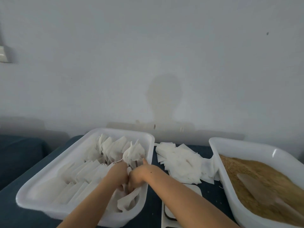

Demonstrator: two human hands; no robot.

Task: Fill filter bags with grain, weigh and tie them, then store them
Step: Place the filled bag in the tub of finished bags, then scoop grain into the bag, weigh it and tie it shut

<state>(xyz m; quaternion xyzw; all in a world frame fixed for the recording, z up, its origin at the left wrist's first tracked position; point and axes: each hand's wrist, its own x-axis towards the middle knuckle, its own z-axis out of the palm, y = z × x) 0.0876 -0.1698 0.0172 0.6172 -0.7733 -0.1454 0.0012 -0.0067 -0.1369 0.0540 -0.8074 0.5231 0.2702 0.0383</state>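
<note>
A white tray [32, 191] on the left holds several filled white filter bags in rows. Both my hands reach into its right side, side by side. My left hand [117, 174] and my right hand [139, 174] have their fingers curled down among the bags, around a filled bag [134, 154] that stands up just beyond them with its tied top. My right thumb points up beside that bag. A second white tray [217, 150] on the right holds brown grain [256, 175] with a pale translucent scoop [256, 188] lying on it.
A loose pile of empty white filter bags [179, 162] lies on the dark table between the two trays. A small white scale [167, 213] shows under my right forearm. A pale wall stands close behind the trays.
</note>
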